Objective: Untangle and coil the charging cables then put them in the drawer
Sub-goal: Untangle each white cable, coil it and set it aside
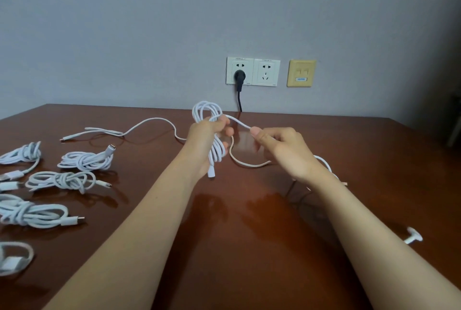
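My left hand (pixel 208 139) grips a partly coiled white cable (pixel 207 110) held above the brown table (pixel 249 222); loops stick out above the fist and hang below it with a plug end at the bottom. My right hand (pixel 282 150) pinches the free strand of the same cable, stretched between the two hands. The rest of that strand curves on the table under my right hand. A loose white cable (pixel 139 126) lies uncoiled to the left. No drawer is in view.
Several coiled white cables (pixel 86 160) lie along the table's left side. A white cable end (pixel 412 236) sits at the right. Wall sockets (pixel 253 71) with a black plug and cord sit behind the table, beside a beige wall plate (pixel 301 73).
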Demonstrator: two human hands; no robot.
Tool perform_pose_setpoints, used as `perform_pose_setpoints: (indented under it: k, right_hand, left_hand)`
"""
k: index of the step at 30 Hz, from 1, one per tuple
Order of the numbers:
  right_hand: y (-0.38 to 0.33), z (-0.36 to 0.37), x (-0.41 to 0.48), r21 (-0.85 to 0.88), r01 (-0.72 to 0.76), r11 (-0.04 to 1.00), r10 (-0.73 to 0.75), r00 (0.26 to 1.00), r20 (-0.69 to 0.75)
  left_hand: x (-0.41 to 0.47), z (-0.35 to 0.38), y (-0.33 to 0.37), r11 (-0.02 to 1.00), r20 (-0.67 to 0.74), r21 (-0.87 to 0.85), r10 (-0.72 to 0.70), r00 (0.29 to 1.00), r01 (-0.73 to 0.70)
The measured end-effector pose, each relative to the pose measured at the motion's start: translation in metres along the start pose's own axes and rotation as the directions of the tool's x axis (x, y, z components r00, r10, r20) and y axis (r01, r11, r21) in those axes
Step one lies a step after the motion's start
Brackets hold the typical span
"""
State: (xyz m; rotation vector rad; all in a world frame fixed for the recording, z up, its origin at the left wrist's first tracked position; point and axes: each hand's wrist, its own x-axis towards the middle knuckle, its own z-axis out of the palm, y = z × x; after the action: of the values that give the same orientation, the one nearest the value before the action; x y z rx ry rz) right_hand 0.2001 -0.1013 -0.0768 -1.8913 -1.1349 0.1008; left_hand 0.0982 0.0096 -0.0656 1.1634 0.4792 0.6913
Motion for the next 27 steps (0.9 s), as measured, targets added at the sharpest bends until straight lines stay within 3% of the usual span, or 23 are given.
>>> perform_pose_setpoints:
  k: [3, 8, 11, 15, 19, 23, 25, 27]
  right_hand:
    - [-0.003, 0.001, 0.001, 0.085, -0.026, 0.996, 0.02, 0.997, 0.076]
    - [-0.006, 0.004, 0.0, 0.211, -0.008, 0.977, -0.022, 0.99, 0.14]
    - [-0.007, 0.004, 0.0, 0.236, 0.004, 0.972, -0.041, 0.988, 0.151]
    - [-0.002, 0.002, 0.004, 0.239, 0.007, 0.971, -0.01, 1.0, 0.014]
    - [-0.001, 0.002, 0.002, 0.051, 0.113, 0.992, -0.108, 0.99, -0.095]
    - [-0.004, 0.006, -0.003, -0.203, 0.23, 0.952, -0.263, 0.951, -0.159]
    - [-0.005, 0.005, -0.003, -0.236, 0.254, 0.938, -0.291, 0.946, -0.141]
    - [-0.005, 0.004, -0.003, -0.209, 0.253, 0.945, -0.283, 0.951, -0.126]
  left_hand:
    - [0.0, 0.001, -0.005, 0.985, 0.02, 0.173, 0.001, 1.0, -0.005]
    - [-0.002, 0.01, -0.015, 0.873, 0.076, 0.487, -0.022, 0.997, -0.018]
    - [-0.003, 0.007, -0.015, 0.849, 0.089, 0.528, -0.023, 0.996, -0.027]
    - [-0.005, 0.007, -0.016, 0.867, 0.221, 0.491, -0.029, 0.975, -0.086]
    - [-0.005, 0.008, -0.014, 0.88, 0.237, 0.471, -0.067, 0.969, -0.054]
    - [-0.01, 0.007, -0.01, 0.898, 0.32, 0.428, -0.252, 0.913, 0.098]
    - [-0.013, 0.008, -0.012, 0.875, 0.359, 0.459, -0.341, 0.869, 0.153]
    - [-0.013, 0.01, -0.017, 0.866, 0.352, 0.479, -0.336, 0.873, 0.14]
